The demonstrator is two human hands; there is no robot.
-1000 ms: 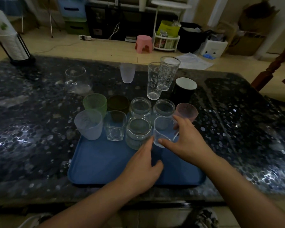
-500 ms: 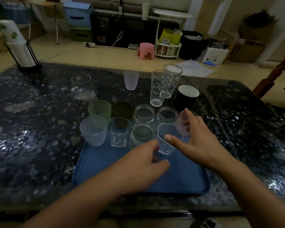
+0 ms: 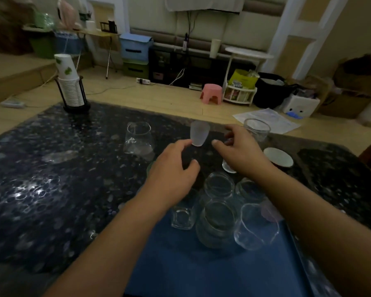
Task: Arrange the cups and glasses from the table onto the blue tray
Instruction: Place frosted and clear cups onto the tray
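Head view: both hands reach out past the far edge of the flat blue plastic tray (image 3: 201, 273), which lies at 6 o'clock on the dark speckled glass-topped table (image 3: 51, 189). Left hand (image 3: 171, 179): fingers spread and curled, empty, fingertips just short of a small frosted white plastic cup (image 3: 199, 133) standing upright on the table at 12 o'clock; contact cannot be told. Right hand (image 3: 242, 155): thumb and fingers apart, empty, at 1 o'clock, just beside a tall clear drinking glass (image 3: 256, 129) whose lower part it hides.

On the tray's far half, close-packed: a square-based clear tumbler (image 3: 181, 217), two round clear glass jars (image 3: 217, 224) (image 3: 219, 185), a thin clear plastic cup (image 3: 255, 228) and, partly under the right forearm, a pale pink cup (image 3: 268, 213).

Still off the tray: a clear glass pitcher with spout (image 3: 139, 139) at 11 o'clock and a dark mug with white interior (image 3: 277, 157) at 2 o'clock. Stack of white paper cups in a black wire holder (image 3: 70, 86) at 10 o'clock, far table corner
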